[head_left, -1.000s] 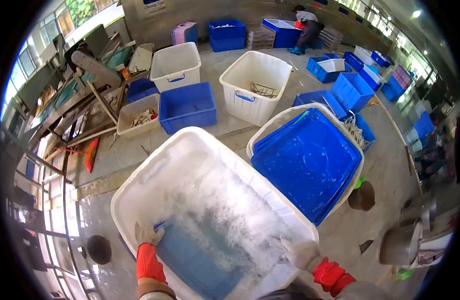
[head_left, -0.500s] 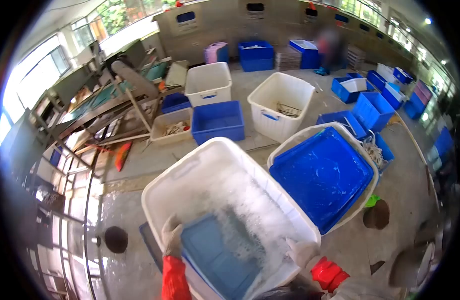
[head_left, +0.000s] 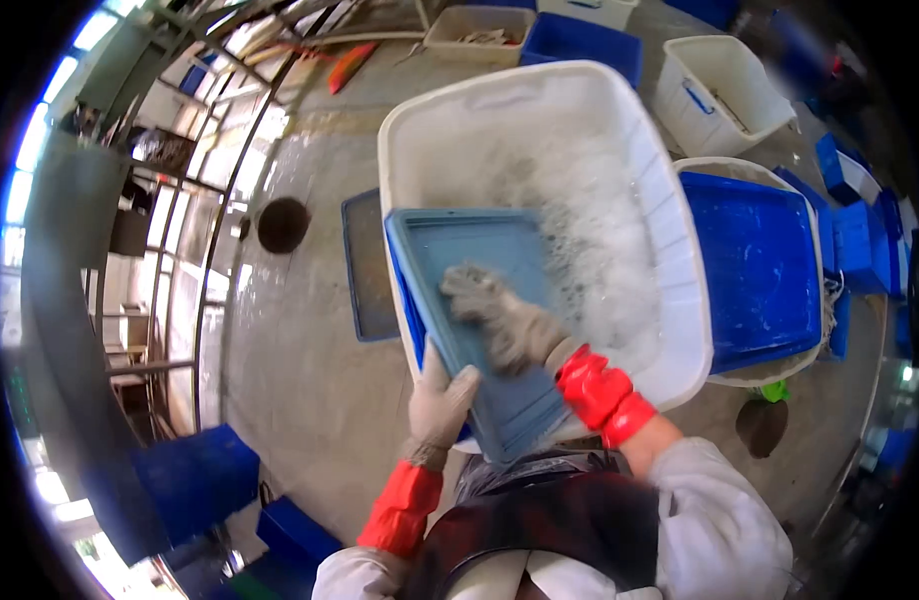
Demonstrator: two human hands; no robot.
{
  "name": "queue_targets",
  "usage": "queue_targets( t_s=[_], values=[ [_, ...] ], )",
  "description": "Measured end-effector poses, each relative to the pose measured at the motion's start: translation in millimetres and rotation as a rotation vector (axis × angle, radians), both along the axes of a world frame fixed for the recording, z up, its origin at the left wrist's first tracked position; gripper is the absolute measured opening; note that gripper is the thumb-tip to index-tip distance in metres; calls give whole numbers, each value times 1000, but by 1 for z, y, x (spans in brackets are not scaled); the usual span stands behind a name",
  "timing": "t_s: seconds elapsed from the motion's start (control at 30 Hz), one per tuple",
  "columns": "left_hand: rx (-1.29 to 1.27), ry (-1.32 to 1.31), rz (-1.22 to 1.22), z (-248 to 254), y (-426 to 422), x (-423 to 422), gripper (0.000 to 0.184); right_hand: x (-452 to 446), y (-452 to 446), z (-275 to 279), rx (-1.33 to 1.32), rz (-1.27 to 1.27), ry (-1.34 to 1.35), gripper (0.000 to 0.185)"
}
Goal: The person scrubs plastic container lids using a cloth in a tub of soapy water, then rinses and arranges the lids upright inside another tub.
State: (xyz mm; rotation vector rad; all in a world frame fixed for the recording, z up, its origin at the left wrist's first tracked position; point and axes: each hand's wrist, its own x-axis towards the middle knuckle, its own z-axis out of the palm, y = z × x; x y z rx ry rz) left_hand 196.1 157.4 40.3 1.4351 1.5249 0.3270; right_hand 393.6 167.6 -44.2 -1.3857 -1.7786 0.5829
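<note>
A grey-blue plastic lid or shallow tray [head_left: 515, 420] leans at a slant in a large white tub [head_left: 688, 270] of foamy water. My left hand [head_left: 442, 400], in a pale glove with a red sleeve, grips its near left edge, thumb on top. Across the lid's face lies my gloved right hand [head_left: 505, 320], smeared by motion. Something grey and fuzzy shows at its fingers; I cannot tell whether this is a scrubber or the wet glove. Behind the lid, a brighter blue edge [head_left: 412, 310] shows inside the tub's left wall.
Right of the tub, a blue tray [head_left: 750, 270] rests in another white tub [head_left: 815, 345]. A flat, dark-framed panel [head_left: 370, 265] lies on the floor at left. Beyond stand a blue bin [head_left: 585, 45] and a white tub [head_left: 720, 95]. Metal framing [head_left: 225, 200] lines the left side.
The view has tilted down. The lid has been raised out of the foam to a slant. My right hand has moved from the tub's right side onto it; my left now grips its edge.
</note>
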Motion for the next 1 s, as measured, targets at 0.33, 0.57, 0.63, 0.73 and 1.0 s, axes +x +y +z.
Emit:
queue_targets(
  t_s=[0.33, 0.57, 0.63, 0.73, 1.0],
  values=[
    [32, -455, 351, -22, 34, -35, 52, -5, -98, -64, -350, 242, -561, 16],
    [40, -427, 456, 3, 21, -56, 53, -104, 22, 10, -110, 178, -100, 16],
    [-3, -369, 453, 34, 8, -69, 56, -124, 84, 15, 61, 66, -34, 15],
    [-11, -332, 478, 61, -12, -91, 64, -133, 162, 34, 270, 58, -132, 16],
    [102, -242, 645, 100, -62, -121, 72, -27, 158, -62, -202, 161, 9, 45]
  ],
)
